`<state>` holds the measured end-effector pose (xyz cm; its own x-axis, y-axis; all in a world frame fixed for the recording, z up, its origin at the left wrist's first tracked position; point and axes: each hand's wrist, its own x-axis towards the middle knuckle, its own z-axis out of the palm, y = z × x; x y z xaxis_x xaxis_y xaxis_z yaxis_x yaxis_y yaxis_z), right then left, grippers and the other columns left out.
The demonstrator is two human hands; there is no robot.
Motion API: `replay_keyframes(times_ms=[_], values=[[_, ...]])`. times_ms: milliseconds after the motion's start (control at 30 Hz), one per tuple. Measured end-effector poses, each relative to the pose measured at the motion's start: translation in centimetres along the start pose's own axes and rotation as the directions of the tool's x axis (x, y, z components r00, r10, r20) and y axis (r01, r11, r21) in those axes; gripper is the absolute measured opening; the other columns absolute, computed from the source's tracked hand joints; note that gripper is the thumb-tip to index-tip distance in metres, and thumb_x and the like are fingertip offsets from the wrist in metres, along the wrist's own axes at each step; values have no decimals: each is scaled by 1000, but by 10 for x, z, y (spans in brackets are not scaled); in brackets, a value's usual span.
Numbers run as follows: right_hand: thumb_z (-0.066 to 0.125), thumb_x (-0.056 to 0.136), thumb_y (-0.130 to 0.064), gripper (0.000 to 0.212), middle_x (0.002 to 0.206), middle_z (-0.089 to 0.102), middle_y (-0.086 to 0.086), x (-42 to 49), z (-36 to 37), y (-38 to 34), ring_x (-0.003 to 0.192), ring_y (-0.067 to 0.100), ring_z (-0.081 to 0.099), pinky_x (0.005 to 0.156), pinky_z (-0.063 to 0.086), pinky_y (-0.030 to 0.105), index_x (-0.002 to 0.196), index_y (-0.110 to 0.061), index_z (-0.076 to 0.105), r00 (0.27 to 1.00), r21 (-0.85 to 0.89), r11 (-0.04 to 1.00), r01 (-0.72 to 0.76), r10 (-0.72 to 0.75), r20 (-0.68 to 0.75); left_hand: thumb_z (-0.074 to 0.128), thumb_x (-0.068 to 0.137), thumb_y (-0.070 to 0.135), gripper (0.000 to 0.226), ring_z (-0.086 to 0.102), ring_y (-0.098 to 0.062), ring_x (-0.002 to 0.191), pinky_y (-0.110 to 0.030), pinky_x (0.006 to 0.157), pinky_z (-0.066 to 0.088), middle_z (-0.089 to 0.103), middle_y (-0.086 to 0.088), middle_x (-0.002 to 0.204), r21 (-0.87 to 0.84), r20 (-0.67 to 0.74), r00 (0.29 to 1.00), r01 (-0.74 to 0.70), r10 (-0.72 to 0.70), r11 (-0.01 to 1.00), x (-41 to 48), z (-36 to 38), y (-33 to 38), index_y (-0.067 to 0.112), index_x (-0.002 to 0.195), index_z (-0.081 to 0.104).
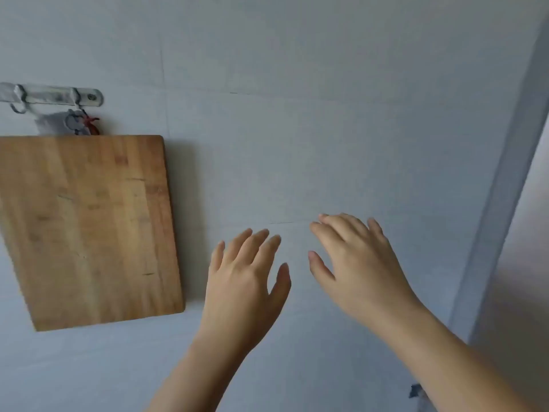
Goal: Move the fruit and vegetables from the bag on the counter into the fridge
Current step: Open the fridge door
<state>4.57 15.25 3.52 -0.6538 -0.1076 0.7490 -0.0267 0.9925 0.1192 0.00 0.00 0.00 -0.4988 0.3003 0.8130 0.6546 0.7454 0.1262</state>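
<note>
My left hand (246,281) and my right hand (356,263) are both raised side by side in front of a pale tiled wall (297,129). Their backs face me, the fingers are spread, and neither holds anything. The two hands are a small gap apart, thumbs toward each other. No bag, counter, fruit, vegetables or fridge appears in this view.
A wooden cutting board (89,230) hangs flat on the wall at the left, below a metal hook rail (50,96) with a grey cloth and a red cord. A wall corner or frame edge (499,203) runs down the right side.
</note>
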Motion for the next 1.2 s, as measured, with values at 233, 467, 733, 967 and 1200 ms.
replay_keyframes(times_ms=[233, 467, 733, 967, 1200], values=[[37, 77, -31, 41, 101, 68, 8, -44, -22, 20, 92, 27, 65, 80, 49, 51, 95, -9, 67, 985, -250, 953, -174, 167, -49, 42, 84, 33, 44, 57, -31, 112, -52, 91, 44, 65, -10, 114, -308, -69, 991, -127, 111, 943, 4, 25, 16, 7, 113, 63], [38, 77, -28, 39, 96, 69, 6, -89, -52, 31, 90, 27, 65, 82, 49, 51, 93, -9, 68, 962, -430, 864, -263, 266, -54, 41, 84, 35, 46, 58, -30, 111, -52, 90, 45, 65, -9, 114, -515, -6, 970, -211, 243, 831, -19, 54, 61, 7, 113, 63], [39, 76, -24, 35, 96, 67, 8, -104, -62, 95, 102, 29, 61, 90, 44, 52, 91, -9, 67, 963, -610, 774, -171, 263, 63, 42, 83, 34, 45, 61, -27, 105, -49, 90, 46, 67, -7, 110, -640, 2, 951, -236, 309, 731, -22, 87, 98, 8, 112, 64], [40, 80, -26, 34, 116, 63, 10, -85, -46, 157, 119, 28, 51, 101, 33, 53, 96, -10, 66, 983, -666, 745, 34, 94, 156, 42, 82, 36, 46, 62, -23, 103, -38, 91, 41, 67, -4, 110, -713, 43, 946, -197, 322, 673, 1, 133, 137, 9, 112, 64], [41, 85, -24, 27, 79, 60, 5, -68, -33, 207, 100, 27, 58, 107, 20, 57, 73, -10, 60, 954, -747, 597, 293, -127, 272, 42, 82, 36, 45, 62, -21, 104, -44, 90, 47, 67, -4, 110, -723, 50, 940, -198, 336, 662, 20, 172, 162, 10, 113, 63]])
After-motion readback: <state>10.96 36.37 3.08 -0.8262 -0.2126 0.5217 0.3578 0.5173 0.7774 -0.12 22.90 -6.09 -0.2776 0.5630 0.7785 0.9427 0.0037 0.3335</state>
